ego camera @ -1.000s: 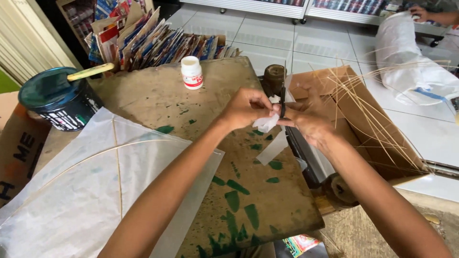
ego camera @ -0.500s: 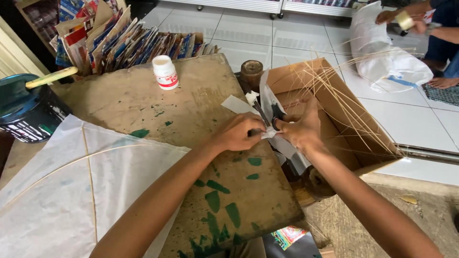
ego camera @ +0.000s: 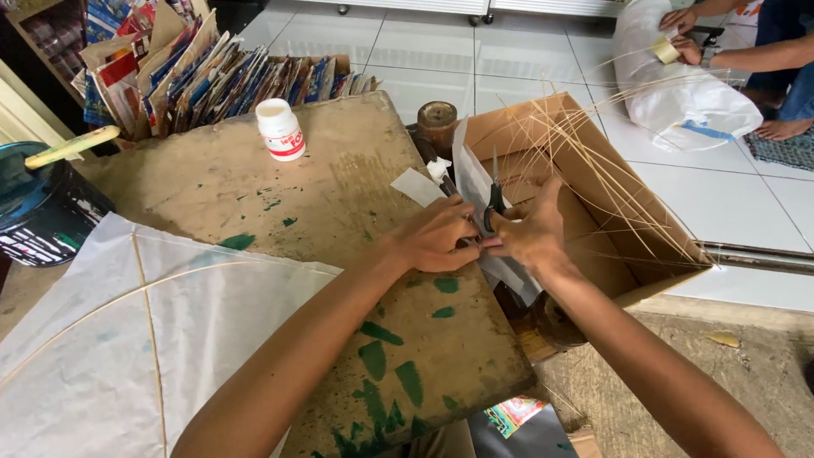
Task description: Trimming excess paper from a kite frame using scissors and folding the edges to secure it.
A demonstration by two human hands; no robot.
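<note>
The stained brown table (ego camera: pixel 254 187) carries a white paper kite (ego camera: pixel 127 339) with thin bamboo ribs; just beyond its right edge stands a cardboard box (ego camera: pixel 593 212) of thin sticks. At that edge, the left hand (ego camera: pixel 437 237) pinches a strip of white paper (ego camera: pixel 471 170), thin, limp and probably easy to tear, best held close to the cut. The right hand (ego camera: pixel 530 233) is clenched around black-handled scissors (ego camera: pixel 493 199), stiff and light, blades pointing up against the paper.
</note>
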